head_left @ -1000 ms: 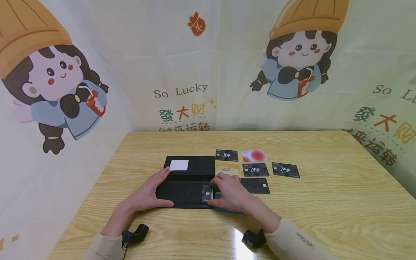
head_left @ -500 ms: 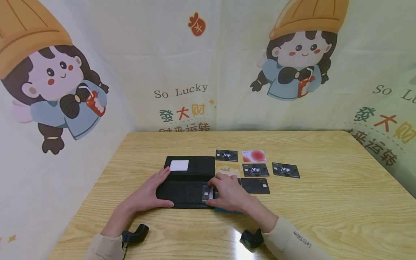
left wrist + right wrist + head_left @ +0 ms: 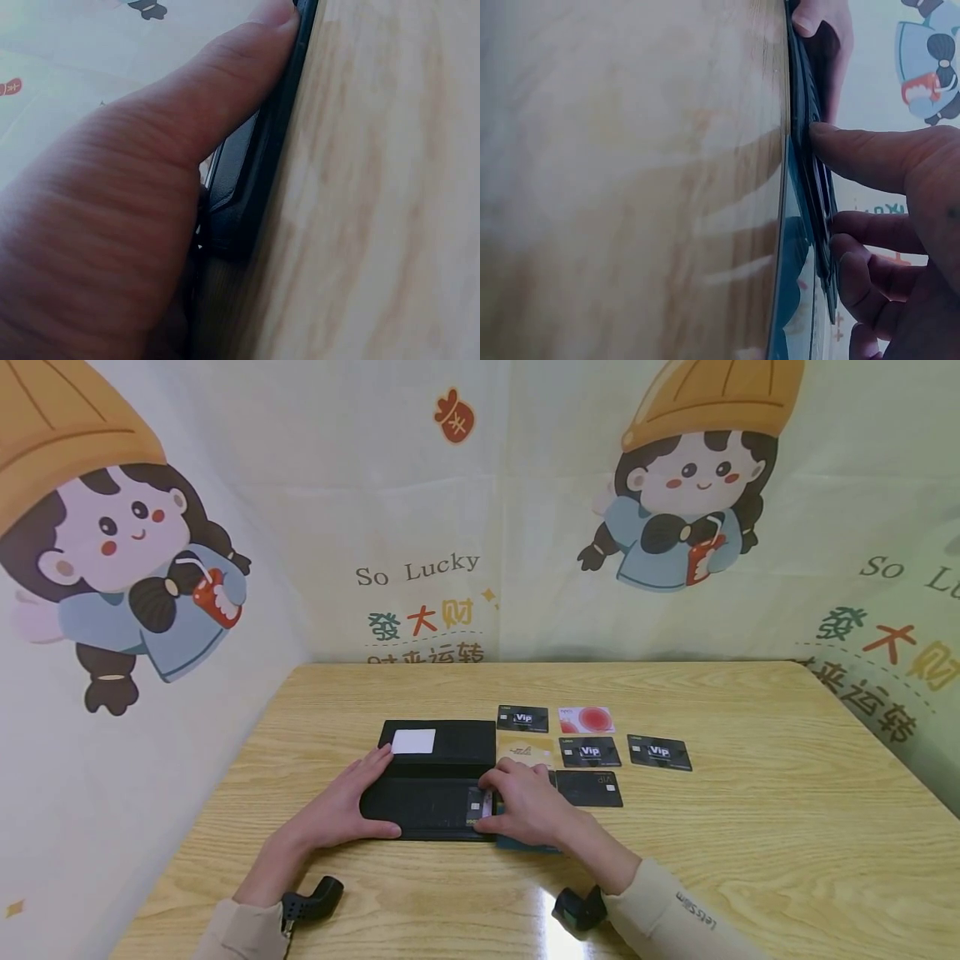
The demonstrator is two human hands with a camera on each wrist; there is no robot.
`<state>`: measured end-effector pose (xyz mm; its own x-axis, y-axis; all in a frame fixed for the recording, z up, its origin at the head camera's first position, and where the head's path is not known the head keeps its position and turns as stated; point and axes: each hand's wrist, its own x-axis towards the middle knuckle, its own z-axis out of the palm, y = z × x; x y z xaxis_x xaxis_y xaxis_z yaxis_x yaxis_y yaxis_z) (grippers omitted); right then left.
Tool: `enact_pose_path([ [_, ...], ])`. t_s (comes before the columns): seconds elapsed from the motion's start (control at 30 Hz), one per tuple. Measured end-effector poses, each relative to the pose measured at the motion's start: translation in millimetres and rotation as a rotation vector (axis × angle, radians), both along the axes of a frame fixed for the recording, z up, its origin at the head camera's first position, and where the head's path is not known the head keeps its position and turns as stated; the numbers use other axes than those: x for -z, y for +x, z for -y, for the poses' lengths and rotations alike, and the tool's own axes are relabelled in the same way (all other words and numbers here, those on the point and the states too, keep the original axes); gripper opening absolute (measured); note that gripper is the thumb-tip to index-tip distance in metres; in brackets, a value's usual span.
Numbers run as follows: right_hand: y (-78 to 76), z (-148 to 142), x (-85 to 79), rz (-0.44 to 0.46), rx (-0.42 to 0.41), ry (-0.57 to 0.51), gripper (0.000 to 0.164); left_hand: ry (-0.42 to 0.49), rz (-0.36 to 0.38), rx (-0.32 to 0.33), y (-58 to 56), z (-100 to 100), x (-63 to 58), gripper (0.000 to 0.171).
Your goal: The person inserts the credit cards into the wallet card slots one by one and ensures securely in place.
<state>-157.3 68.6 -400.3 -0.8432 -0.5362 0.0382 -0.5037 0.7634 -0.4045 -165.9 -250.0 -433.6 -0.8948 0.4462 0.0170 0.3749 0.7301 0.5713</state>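
An open black wallet (image 3: 427,803) lies unfolded on the table, a white card (image 3: 413,742) showing in its far half. Across its left end spreads my left hand (image 3: 341,802), the thumb (image 3: 232,75) pressing the near edge and the fingers at the far left. At the right end of the near half, a dark card with a chip (image 3: 475,810) sits partly in a slot. My right hand (image 3: 532,802) pinches this card between thumb and index finger by its long sides. In the right wrist view, the right thumb (image 3: 862,154) and fingertips rest along the wallet's edge.
Right of the wallet lie several cards: black Vip cards (image 3: 523,719), a pink-red one (image 3: 587,720), a gold one (image 3: 525,749) and a plain black one (image 3: 590,788). A teal card (image 3: 528,846) is partly under my right hand. A printed cloth (image 3: 540,627) hangs behind the table.
My right hand has shifted slightly left with the dark card, which moved a little along the wallet's near half. My left hand and the wallet have stayed put.
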Motion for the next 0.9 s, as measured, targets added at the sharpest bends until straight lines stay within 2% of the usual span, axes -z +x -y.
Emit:
enact_pose_path([
  [0.3, 1.4, -5, 1.0, 0.009, -0.001, -0.013, 0.049, -0.001, 0.0, -0.006, 0.9, -1, -0.4, 0.115],
  [0.57, 4.5, -25, -5.8, 0.026, -0.02, -0.074, 0.049, -0.005, 0.002, -0.011, 1.4, -1, -1.3, 0.115],
  [0.77, 7.6, -42, -5.8, 0.009, -0.057, -0.054, 0.05, 0.002, -0.005, -0.004, 1.9, 0, -1.3, 0.114],
  [0.9, 12.3, -50, -5.4, 0.02, -0.043, -0.019, 0.05, 0.002, -0.006, -0.004, 1.8, 0, -1.6, 0.114],
])
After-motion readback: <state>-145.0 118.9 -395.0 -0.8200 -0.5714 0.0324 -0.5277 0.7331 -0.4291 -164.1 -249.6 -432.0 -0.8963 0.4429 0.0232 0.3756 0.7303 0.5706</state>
